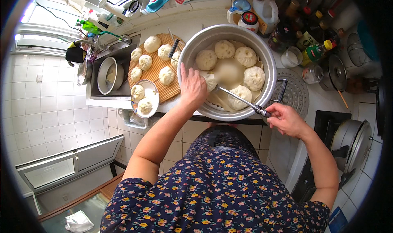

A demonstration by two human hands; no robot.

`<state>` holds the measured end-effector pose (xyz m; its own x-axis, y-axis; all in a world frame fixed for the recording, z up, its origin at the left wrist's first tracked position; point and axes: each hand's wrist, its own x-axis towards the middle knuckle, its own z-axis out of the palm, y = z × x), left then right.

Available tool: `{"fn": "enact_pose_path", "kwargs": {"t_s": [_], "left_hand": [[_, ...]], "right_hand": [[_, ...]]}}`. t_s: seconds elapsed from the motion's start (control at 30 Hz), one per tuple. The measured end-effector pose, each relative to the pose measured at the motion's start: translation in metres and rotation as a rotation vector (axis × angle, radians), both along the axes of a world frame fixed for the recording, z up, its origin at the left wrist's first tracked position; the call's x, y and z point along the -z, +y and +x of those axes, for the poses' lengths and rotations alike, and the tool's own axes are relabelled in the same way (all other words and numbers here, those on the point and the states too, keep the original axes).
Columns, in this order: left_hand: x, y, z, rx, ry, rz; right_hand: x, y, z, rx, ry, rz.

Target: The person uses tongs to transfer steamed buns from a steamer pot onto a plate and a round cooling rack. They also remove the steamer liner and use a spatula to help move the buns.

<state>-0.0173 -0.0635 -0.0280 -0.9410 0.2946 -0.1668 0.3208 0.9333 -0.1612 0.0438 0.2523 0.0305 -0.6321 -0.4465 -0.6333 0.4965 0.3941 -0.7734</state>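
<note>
A large aluminium steamer pot [274, 64] stands before me with several pale pleated buns [254, 78] on a cloth liner inside. My left hand [194, 87] reaches over the pot's left rim, index finger extended, beside a partly hidden bun [211, 83]. Its thumb and palm side are out of sight, so I cannot tell whether it grips anything. In my right hand [284, 119], at the pot's lower right, is the dark handle of a long metal utensil [238, 96]. The utensil's shaft crosses the rim and its far end meets the bun near my left hand. The pot's centre is blurred.
Left of the pot, more buns sit on a bamboo board [156, 74], near a plate [155, 102] with two buns. A sink [122, 79] holds a metal basin [103, 79]. A perforated steamer tray [296, 91], bottles [316, 52] and a stove [328, 119] are rightward.
</note>
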Motion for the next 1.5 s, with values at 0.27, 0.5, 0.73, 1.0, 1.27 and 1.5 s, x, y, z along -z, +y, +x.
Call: {"fn": "enact_pose_path", "kwargs": {"t_s": [0.27, 0.5, 0.73, 1.0, 1.27, 1.5], "left_hand": [[0.010, -0.005, 0.003, -0.022, 0.059, -0.010], [-0.004, -0.005, 0.025, -0.065, 0.152, 0.197], [-0.043, -0.010, 0.052, -0.097, 0.365, 0.488], [-0.070, -0.096, 0.083, -0.316, 0.591, 0.923], [0.021, -0.220, 0.071, -0.514, 0.569, 1.079], [0.110, -0.261, 0.056, -0.609, 0.461, 1.248]], "right_hand": [[0.019, -0.009, 0.023, -0.001, 0.215, -0.012], [0.016, -0.001, 0.061, 0.064, 0.260, 0.017], [0.012, -0.002, 0.096, 0.071, 0.528, 0.097], [-0.015, -0.082, 0.082, -0.064, 0.764, 0.043], [0.054, -0.220, 0.064, -0.087, 0.789, -0.002], [0.101, -0.278, 0.045, -0.221, 1.018, 0.239]]}}
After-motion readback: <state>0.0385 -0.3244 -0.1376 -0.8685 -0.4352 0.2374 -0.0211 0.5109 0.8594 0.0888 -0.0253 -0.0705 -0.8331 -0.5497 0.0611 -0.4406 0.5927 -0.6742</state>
